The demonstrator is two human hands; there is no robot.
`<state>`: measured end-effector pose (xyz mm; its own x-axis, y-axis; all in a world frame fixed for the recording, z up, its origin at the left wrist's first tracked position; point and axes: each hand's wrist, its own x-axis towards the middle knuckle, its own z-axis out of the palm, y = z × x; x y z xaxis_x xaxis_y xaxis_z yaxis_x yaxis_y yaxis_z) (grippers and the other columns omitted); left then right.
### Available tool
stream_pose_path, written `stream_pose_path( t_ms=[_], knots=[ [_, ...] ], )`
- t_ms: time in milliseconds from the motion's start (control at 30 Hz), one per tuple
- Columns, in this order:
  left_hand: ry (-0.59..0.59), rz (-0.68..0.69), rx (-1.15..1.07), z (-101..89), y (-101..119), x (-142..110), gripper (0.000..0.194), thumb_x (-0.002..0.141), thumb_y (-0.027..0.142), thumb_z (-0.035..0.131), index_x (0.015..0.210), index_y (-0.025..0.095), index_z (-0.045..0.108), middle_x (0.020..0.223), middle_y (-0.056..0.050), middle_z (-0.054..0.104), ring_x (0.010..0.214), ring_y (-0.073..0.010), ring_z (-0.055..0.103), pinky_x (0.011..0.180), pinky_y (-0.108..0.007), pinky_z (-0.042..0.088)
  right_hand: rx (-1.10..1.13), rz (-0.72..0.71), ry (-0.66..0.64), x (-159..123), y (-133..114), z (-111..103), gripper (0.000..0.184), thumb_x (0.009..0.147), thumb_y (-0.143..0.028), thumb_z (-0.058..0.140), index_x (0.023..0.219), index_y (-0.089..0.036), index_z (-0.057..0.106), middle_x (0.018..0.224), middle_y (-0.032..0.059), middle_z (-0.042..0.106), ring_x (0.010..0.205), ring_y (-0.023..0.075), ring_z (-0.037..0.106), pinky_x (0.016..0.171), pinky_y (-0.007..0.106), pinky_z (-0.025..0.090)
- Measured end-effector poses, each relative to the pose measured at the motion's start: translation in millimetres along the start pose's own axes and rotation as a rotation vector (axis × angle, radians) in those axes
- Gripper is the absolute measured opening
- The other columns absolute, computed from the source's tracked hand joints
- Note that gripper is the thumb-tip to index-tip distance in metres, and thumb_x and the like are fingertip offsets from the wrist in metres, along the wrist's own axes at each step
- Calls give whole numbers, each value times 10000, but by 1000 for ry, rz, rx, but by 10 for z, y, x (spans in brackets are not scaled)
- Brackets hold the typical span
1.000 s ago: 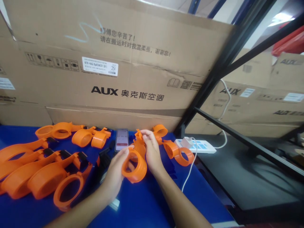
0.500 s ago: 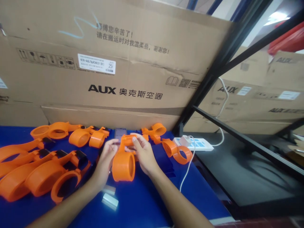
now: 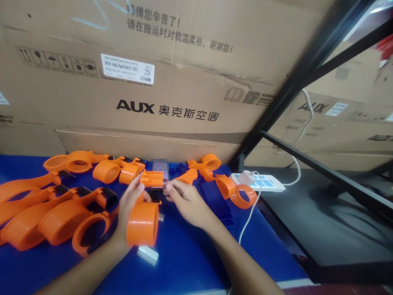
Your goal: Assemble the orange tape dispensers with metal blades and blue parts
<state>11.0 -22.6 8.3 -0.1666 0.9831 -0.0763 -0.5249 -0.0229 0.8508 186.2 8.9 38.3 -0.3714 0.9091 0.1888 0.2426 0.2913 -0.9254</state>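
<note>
Since the earlier frame, our right hand (image 3: 188, 201) has moved off the orange holder (image 3: 143, 224), which our left hand (image 3: 128, 207) now supports alone. At far left, we have several orange holders with black ends (image 3: 63, 221) grouped on the blue bench (image 3: 181, 262). Next, our left hand is closed around the orange holder, handle portion uppermost, ring below. Beneath the ring lies a silver block (image 3: 148, 255); behind the handle lies a phone (image 3: 160, 167). Our right hand is just beside the handle, thumb and forefinger pressed together; we cannot tell whether they pinch a small part. Further right are blue sheets (image 3: 216, 200), orange ring pieces (image 3: 244, 196) and a white power strip (image 3: 270, 183).
</note>
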Motion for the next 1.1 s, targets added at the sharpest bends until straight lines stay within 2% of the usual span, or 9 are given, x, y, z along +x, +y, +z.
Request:
stream_pose_path(
  t_ms=[100,233,400,500,667,800,1000,1100],
  knots=[
    [-3,12,-2,-18,-14,3,457,852,467,740,1201,206,603,576,58,567,471,-113,478,470,-209,422,-395,-63,-176,-62,-40,-12,157,985,-266,585,912,-176,691,868,44,696,774,169,645,720,289,510],
    [1,39,-8,-38,-20,39,401,847,466,748,1106,184,627,578,43,562,490,-108,469,496,-216,403,-727,-177,-353,-146,-2,117,114,940,-197,601,973,-135,691,967,96,673,822,186,616,721,288,480],
    [-17,61,66,-17,-42,14,481,867,486,727,1228,182,632,568,43,565,497,-111,456,500,-216,377,-959,-221,-423,-194,74,235,152,918,-126,566,974,-112,706,987,129,651,811,201,577,686,301,447],
    [-32,90,88,-17,-43,2,564,854,465,742,1326,189,606,569,44,579,502,-116,470,511,-220,388,-1002,-224,-416,-195,77,221,151,909,-105,556,929,-111,706,982,128,643,782,193,557,671,305,437],
    [-37,73,70,-52,-23,41,499,861,467,725,1252,172,632,554,36,586,493,-125,486,501,-232,394,-980,-230,-424,-190,84,187,193,964,-152,521,950,-115,710,1006,132,633,791,196,560,710,313,465],
    [-44,103,85,-49,-15,51,563,849,476,726,1306,167,612,543,34,595,478,-128,489,491,-234,393,-989,-206,-405,-177,77,182,178,956,-121,526,950,-109,704,1003,132,639,817,201,579,724,313,469],
    [-65,93,81,-60,9,54,465,866,474,714,1218,179,647,546,28,595,483,-133,502,498,-243,407,-838,-164,-368,-132,-19,78,151,977,-157,550,942,-128,694,961,100,666,838,184,622,775,292,497],
    [-40,83,68,-54,15,42,533,852,486,728,1274,177,628,548,39,586,473,-128,487,492,-235,406,-809,-174,-362,-129,-47,41,169,986,-161,541,926,-132,696,946,100,685,846,191,636,778,299,500]
  ],
)
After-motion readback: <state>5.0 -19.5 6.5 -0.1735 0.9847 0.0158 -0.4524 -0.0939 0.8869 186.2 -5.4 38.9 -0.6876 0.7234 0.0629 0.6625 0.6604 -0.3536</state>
